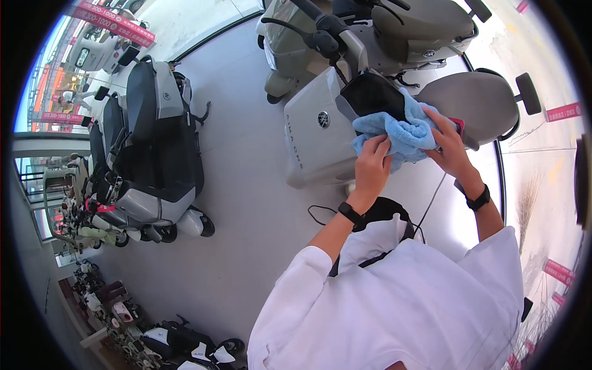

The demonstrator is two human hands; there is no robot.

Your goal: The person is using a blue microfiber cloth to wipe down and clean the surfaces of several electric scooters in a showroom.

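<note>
Smooth grey showroom floor (243,185) left of the hands; fluffy pale-blue cloth (399,137) gripped between left hand (372,165) and right hand (451,151), its folds probably bunched by that two-sided hold, over the beige-and-black plastic-bodied scooter (330,139) just beyond the fingers.

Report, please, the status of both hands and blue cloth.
Left hand, right hand: both holding fluffy blue cloth. Cloth bunched between pale scooter front panel and rounded taupe seat. No obstruction visible.
</note>
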